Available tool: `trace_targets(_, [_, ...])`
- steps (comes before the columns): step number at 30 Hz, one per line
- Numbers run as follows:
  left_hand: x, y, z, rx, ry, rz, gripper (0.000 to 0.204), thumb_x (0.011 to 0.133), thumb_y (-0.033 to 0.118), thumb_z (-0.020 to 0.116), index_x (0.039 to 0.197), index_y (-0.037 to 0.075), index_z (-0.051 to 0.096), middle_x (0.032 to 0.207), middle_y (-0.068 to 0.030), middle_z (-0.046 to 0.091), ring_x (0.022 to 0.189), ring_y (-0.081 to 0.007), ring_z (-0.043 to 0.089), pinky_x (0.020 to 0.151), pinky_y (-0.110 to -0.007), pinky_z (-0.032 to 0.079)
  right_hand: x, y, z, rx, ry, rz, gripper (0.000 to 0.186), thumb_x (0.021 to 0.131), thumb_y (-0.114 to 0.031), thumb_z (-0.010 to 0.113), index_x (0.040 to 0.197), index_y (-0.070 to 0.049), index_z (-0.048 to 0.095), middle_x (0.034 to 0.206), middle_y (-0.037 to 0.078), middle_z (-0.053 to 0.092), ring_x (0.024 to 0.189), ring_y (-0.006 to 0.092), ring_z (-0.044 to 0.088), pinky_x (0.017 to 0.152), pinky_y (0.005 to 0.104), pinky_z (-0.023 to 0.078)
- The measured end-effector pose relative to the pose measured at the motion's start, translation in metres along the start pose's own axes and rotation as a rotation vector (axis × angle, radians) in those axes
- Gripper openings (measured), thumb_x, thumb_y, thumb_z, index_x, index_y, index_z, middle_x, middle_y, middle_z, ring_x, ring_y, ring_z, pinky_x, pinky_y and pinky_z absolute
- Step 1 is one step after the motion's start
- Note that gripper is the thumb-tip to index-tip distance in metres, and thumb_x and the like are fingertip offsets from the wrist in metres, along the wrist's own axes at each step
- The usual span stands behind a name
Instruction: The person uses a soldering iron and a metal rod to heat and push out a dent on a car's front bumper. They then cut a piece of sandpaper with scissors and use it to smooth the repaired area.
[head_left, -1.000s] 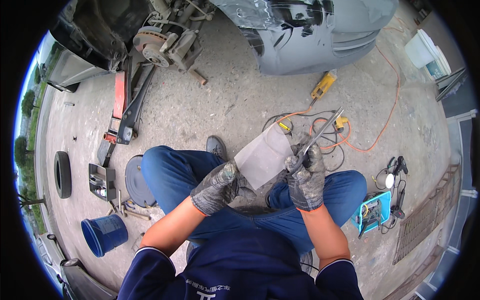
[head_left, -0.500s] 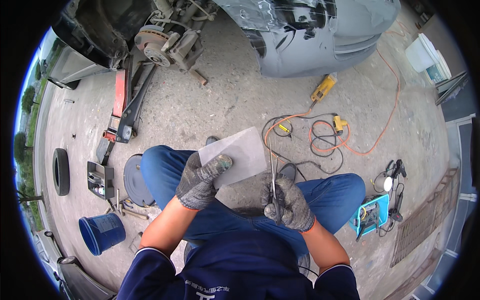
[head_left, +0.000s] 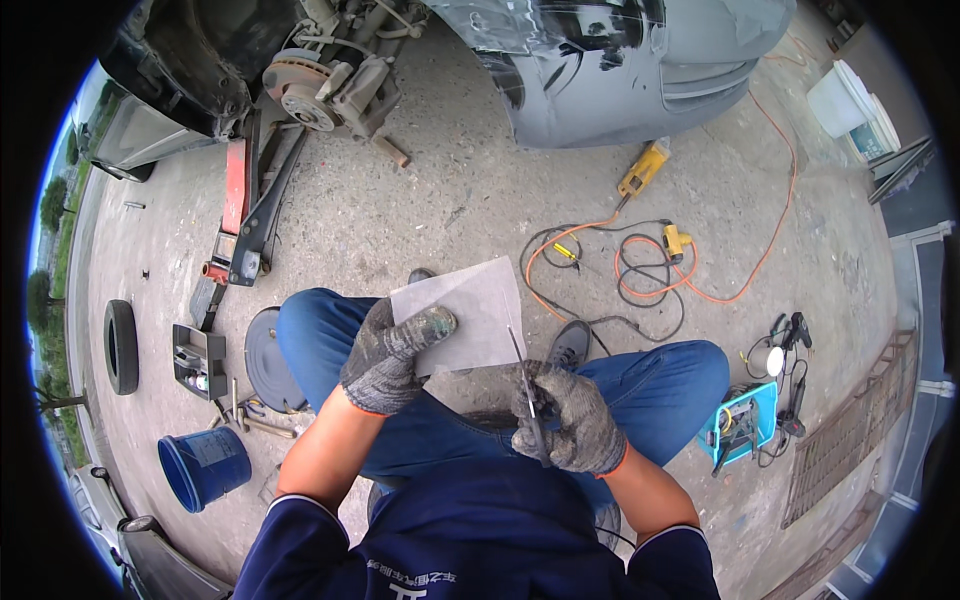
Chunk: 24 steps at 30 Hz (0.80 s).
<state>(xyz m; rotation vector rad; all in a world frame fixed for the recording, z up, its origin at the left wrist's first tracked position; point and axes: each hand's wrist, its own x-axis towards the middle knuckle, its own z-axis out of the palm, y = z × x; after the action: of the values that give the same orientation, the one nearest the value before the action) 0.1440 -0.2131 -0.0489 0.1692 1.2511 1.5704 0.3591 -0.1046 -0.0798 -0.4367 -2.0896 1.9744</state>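
Observation:
My left hand [head_left: 388,352], in a grey knit glove, grips a thin pale grey sheet [head_left: 478,312] by its left side, thumb on top. The sheet looks doubled, with one layer's edge showing at a slant over the other. My right hand [head_left: 572,418], gloved alike, is closed around a pair of scissors [head_left: 530,390] with slim metal blades. Those blades point away from me, and their tips overlap the sheet's right edge. Whether they touch it I cannot tell. Fingers hide most of the scissor handles. Both hands are above my lap, between my knees.
A grey car bumper [head_left: 610,90] and a bare wheel hub with brake disc [head_left: 300,95] lie ahead. A red floor jack [head_left: 235,185] stands left, near a blue bucket [head_left: 205,468]. Orange and black cables [head_left: 640,290] coil right, beyond a turquoise basket [head_left: 745,425].
The scissors have swung from beside the sheet to its right edge, their tips now leaning left. My left hand and the sheet have shifted slightly left.

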Motion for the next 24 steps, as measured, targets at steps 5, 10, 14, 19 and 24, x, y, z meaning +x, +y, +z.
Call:
trace_targets(5, [-0.001, -0.001, 0.000, 0.006, 0.006, 0.014, 0.051, 0.075, 0.015, 0.077, 0.119, -0.002, 0.056, 0.103, -0.0061, 0.063, 0.092, -0.0151, 0.061, 0.081, -0.029, 0.050, -0.001, -0.009, 0.006, -0.113, 0.138, -0.067, 0.069, 0.068, -0.024, 0.086, 0.125, 0.001, 0.054, 0.076, 0.001, 0.058, 0.063, 0.0095, 0.054, 0.061, 0.0256, 0.048])
trace_targets(10, [-0.001, -0.002, -0.002, 0.007, -0.003, 0.022, 0.055, 0.076, 0.016, 0.077, 0.122, -0.003, 0.055, 0.104, -0.0082, 0.064, 0.093, -0.0172, 0.062, 0.080, -0.031, 0.052, 0.001, -0.017, 0.004, -0.251, 0.162, -0.106, 0.068, 0.066, -0.024, 0.086, 0.123, -0.001, 0.056, 0.077, 0.002, 0.059, 0.062, 0.0126, 0.058, 0.060, 0.0270, 0.049])
trace_targets(14, [-0.001, -0.003, -0.004, 0.005, -0.023, 0.065, 0.054, 0.077, 0.018, 0.077, 0.121, -0.004, 0.056, 0.104, -0.0100, 0.065, 0.091, -0.0195, 0.064, 0.078, -0.033, 0.054, 0.002, -0.019, 0.004, -0.293, 0.177, -0.154, 0.067, 0.067, -0.026, 0.086, 0.122, -0.001, 0.057, 0.078, 0.003, 0.061, 0.064, 0.0133, 0.061, 0.060, 0.0283, 0.051])
trace_targets(19, [-0.005, 0.000, -0.002, 0.015, -0.031, 0.094, 0.056, 0.077, 0.019, 0.078, 0.123, -0.005, 0.054, 0.106, -0.0113, 0.065, 0.093, -0.0213, 0.065, 0.079, -0.035, 0.055, 0.002, -0.022, 0.004, -0.345, 0.211, -0.181, 0.065, 0.067, -0.029, 0.085, 0.120, -0.002, 0.058, 0.079, 0.004, 0.062, 0.065, 0.0141, 0.063, 0.060, 0.0285, 0.051])
trace_targets(24, [-0.006, 0.000, -0.001, -0.005, -0.013, 0.090, 0.061, 0.077, 0.019, 0.078, 0.127, -0.004, 0.052, 0.113, -0.0114, 0.063, 0.098, -0.0209, 0.063, 0.085, -0.036, 0.053, 0.004, -0.021, 0.003, -0.343, 0.196, -0.187, 0.065, 0.067, -0.029, 0.084, 0.119, -0.001, 0.059, 0.079, 0.004, 0.061, 0.062, 0.0132, 0.061, 0.059, 0.0275, 0.051])
